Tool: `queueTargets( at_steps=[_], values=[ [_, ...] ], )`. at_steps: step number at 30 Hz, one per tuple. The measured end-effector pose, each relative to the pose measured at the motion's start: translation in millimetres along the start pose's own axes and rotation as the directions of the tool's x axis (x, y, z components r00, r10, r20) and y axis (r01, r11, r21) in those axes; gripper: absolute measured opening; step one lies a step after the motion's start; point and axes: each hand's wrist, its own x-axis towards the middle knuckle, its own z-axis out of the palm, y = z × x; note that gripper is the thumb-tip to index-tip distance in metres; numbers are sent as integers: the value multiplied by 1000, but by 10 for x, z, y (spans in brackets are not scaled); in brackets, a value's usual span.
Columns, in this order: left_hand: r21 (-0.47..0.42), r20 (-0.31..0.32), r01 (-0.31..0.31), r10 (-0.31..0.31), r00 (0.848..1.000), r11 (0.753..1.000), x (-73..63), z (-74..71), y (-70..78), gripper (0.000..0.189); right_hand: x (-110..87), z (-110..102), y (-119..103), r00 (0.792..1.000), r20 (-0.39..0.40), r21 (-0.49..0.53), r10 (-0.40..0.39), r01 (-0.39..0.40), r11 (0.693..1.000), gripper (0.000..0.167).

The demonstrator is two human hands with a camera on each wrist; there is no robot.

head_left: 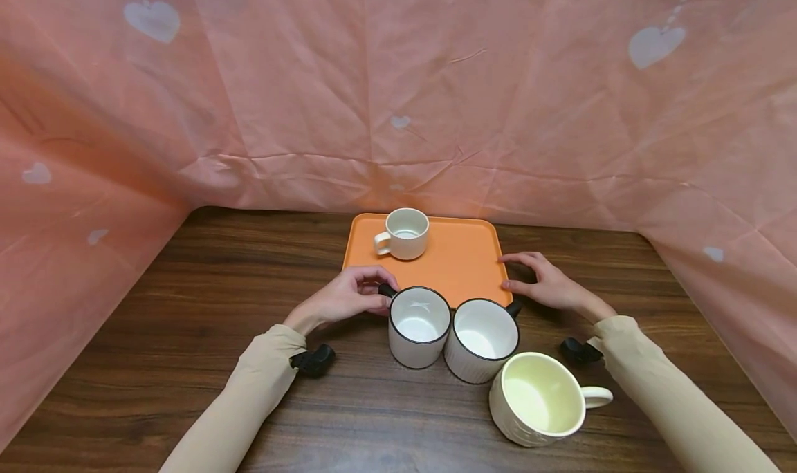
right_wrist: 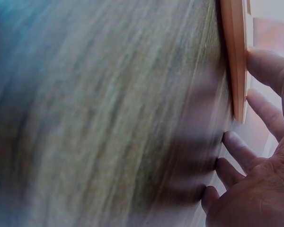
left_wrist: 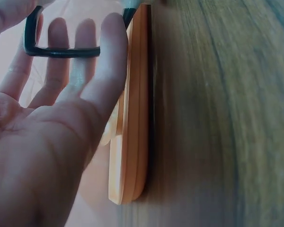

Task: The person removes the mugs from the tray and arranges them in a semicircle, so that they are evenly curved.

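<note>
My left hand [head_left: 355, 293] is at the black handle [left_wrist: 61, 52] of a white mug with a dark rim [head_left: 418, 352], thumb on one side and fingers on the other. That mug stands on the table by the near edge of an orange tray [head_left: 461, 252]. Close on its right is a second, ribbed white mug [head_left: 476, 366], its black handle turned toward the right. My right hand [head_left: 548, 283] is spread loosely, thumb and index fingertips [right_wrist: 252, 97] at the tray's right edge. Farther back on the tray stands a small cream cup [head_left: 411, 245], handle to the left.
A wide pale-yellow mug [head_left: 526, 424] stands nearest me at the right, its handle pointing right. Dark wood table [head_left: 249, 265] surrounds the tray. Pink cloth [head_left: 436, 79] with white hearts hangs behind and along both sides.
</note>
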Motion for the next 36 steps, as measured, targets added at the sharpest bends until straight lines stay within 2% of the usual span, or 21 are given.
queueTargets(
  at_steps=[10,17,30,36],
  values=[
    [107,-29,-17,20,999,994,-23,-17,7,30,-5,8,2,1000,-5,2,-4,4,1000,53],
    [117,-35,4,0,999,993,-35,-45,63,35,5,2,-9,1000,0,-2,-7,7,1000,53],
    [107,-117,21,-9,993,994,-65,-124,192,37,12,9,-4,1000,-3,-5,-2,2,1000,54],
    [201,-196,-15,55,979,979,-21,-152,220,31,18,15,-4,1000,-3,-6,-4,4,1000,53]
  ],
)
